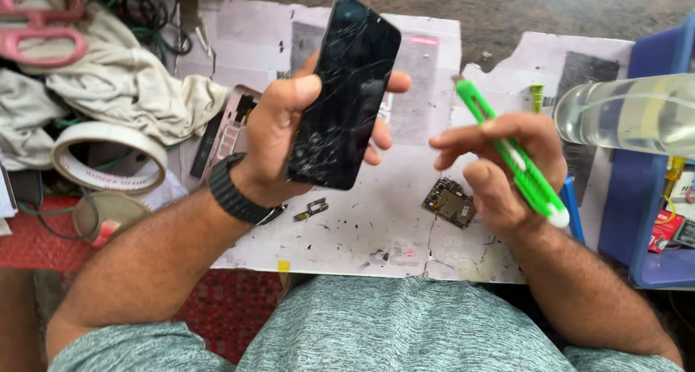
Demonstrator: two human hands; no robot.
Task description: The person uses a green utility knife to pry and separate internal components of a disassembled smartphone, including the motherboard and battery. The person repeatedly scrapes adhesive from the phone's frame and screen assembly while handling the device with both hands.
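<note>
Head view: grey-green shirt nearest the lens, forearms reaching fwd over it. Left hand, black wristband, gripping a phone w/ cracked black screen, held tilted above the paper-covered work surface. Right hand clasped round a green utility knife, tip pointing up-left, just beside the phone, not touching. Small circuit board on the paper under right hand. Tape roll and pink scissors far left; clear bottle far right.
</note>
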